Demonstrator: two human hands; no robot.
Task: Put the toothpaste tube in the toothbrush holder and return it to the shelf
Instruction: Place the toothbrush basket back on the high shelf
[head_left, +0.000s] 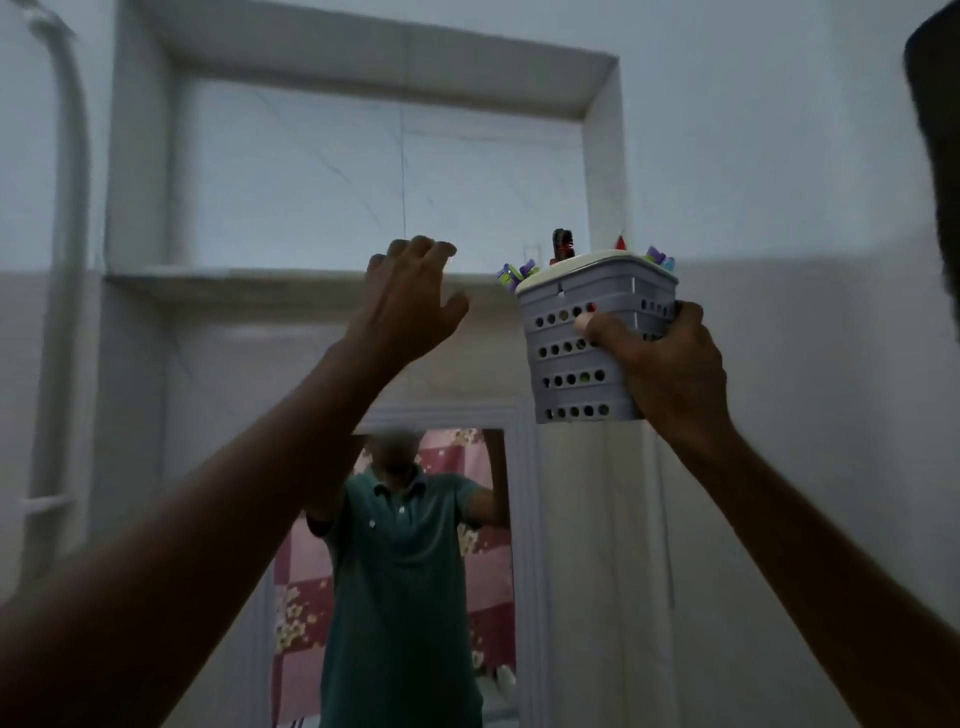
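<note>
My right hand (670, 364) grips a grey perforated toothbrush holder (576, 358) by its right side and holds it up just below and right of the shelf ledge (234, 278). Coloured toothbrush ends and a dark red item (562, 244) stick out of its white top; I cannot tell whether that item is the toothpaste tube. My left hand (410, 306) is raised in front of the ledge with fingers spread, holding nothing, a little left of the holder.
The shelf is a recessed white-tiled wall niche (379, 166). Below it hangs a mirror (415, 571) that reflects a person in a green shirt. A white pipe (67, 208) runs down the left wall. A dark object (940, 156) fills the top right edge.
</note>
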